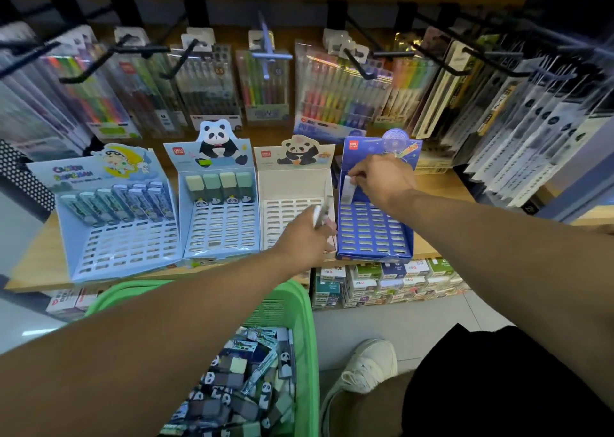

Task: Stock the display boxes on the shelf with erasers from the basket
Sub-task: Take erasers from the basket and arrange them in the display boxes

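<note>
Several display boxes stand in a row on the wooden shelf [442, 187]. The dark blue box [375, 230] at the right has empty slots; my right hand [382, 179] pinches a pale eraser [349, 189] at its back left corner. My left hand [307, 237] grips a few wrapped erasers [321, 214] over the front right of the empty white panda box [292, 210]. The light blue panda box [221, 227] holds one back row of green erasers [219, 184]. The far-left cartoon box [119, 247] holds a row of long erasers. The green basket [299, 303] below is full of erasers.
Pen and marker packs hang on black hooks [358, 61] above and behind the boxes. Small stacked cartons [382, 283] fill the lower shelf under the blue box. My shoe [362, 370] and knee are on the tiled floor right of the basket.
</note>
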